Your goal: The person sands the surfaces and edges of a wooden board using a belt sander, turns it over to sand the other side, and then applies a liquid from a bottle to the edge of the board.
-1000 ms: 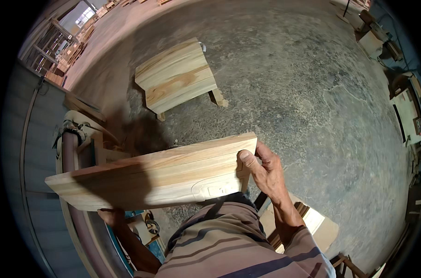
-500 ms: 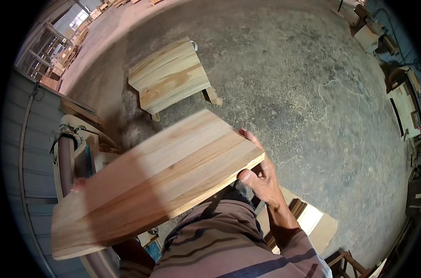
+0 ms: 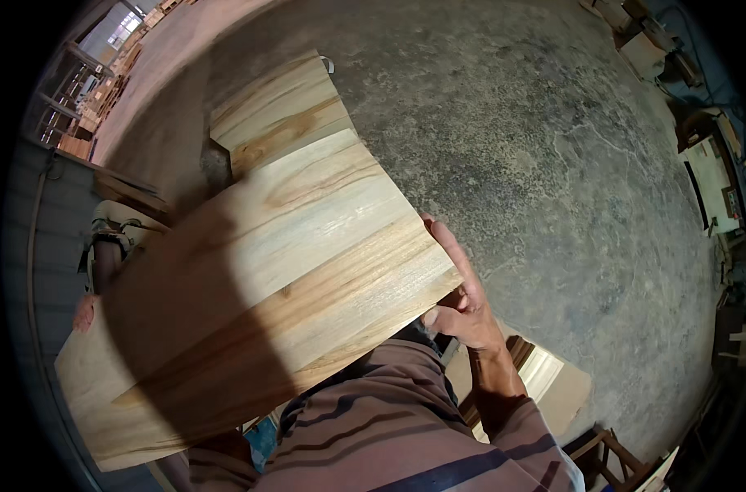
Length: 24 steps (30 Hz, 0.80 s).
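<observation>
A large glued-up wooden panel point(image 3: 332, 238) of pale and brown strips is held slanting in front of my body. My right hand point(image 3: 467, 307) grips its right corner, thumb at the near edge and fingers along the right end. At the panel's far left edge, only the fingertips of my left hand point(image 3: 84, 314) show, curled over the edge; the panel hides the rest of that hand. A dark shadow lies across the left half of the board.
Beyond the held board, another wooden panel point(image 3: 287, 111) lies on a low support, partly covered from view. To the left, a machine with a belt point(image 3: 106, 254) stands by a metal wall point(image 3: 20, 238). Wooden pieces point(image 3: 541, 377) lie by my right elbow. Concrete floor point(image 3: 537, 164) spreads ahead.
The panel has tilted so that more of its broad face shows, and it covers more of the panel beyond. My left fingertips have shifted left and slightly up; my right hand keeps its corner.
</observation>
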Available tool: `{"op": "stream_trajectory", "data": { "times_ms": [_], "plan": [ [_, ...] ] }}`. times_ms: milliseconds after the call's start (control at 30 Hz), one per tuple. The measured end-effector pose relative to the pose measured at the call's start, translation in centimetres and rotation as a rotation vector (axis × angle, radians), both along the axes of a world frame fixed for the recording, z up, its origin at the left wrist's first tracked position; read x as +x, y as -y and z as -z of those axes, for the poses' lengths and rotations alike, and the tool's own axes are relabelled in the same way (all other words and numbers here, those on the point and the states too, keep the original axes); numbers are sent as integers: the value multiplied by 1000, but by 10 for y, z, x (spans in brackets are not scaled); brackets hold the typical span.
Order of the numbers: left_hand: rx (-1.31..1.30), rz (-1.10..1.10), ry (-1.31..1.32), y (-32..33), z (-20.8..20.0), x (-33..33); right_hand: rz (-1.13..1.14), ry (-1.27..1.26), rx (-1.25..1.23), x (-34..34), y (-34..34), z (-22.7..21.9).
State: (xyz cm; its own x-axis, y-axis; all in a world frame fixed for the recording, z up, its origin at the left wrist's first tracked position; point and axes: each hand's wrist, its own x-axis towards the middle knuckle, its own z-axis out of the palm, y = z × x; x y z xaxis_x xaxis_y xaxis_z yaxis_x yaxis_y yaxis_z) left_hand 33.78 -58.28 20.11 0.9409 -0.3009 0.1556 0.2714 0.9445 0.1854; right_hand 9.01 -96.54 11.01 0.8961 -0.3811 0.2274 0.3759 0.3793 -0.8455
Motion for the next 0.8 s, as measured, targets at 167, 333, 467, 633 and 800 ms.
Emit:
{"op": "stream_trajectory", "data": {
  "times_ms": [167, 333, 467, 633, 800],
  "plan": [
    [23, -2, -6, 11, -8, -2, -1, 3, 41, -7, 8, 0],
    [29, -3, -14, 19, -12, -3, 17, -8, 30, -12, 12, -2],
    [47, -10, -11, 23, -13, -2, 48, -32, 44, -12, 14, 0],
    [68, -29, -13, 23, -14, -3, 41, -43, 122, -12, 16, 0],
    [101, -69, 1, 15, -16, -2, 51, -56, 128, -9, 15, -5]
  ]
}}
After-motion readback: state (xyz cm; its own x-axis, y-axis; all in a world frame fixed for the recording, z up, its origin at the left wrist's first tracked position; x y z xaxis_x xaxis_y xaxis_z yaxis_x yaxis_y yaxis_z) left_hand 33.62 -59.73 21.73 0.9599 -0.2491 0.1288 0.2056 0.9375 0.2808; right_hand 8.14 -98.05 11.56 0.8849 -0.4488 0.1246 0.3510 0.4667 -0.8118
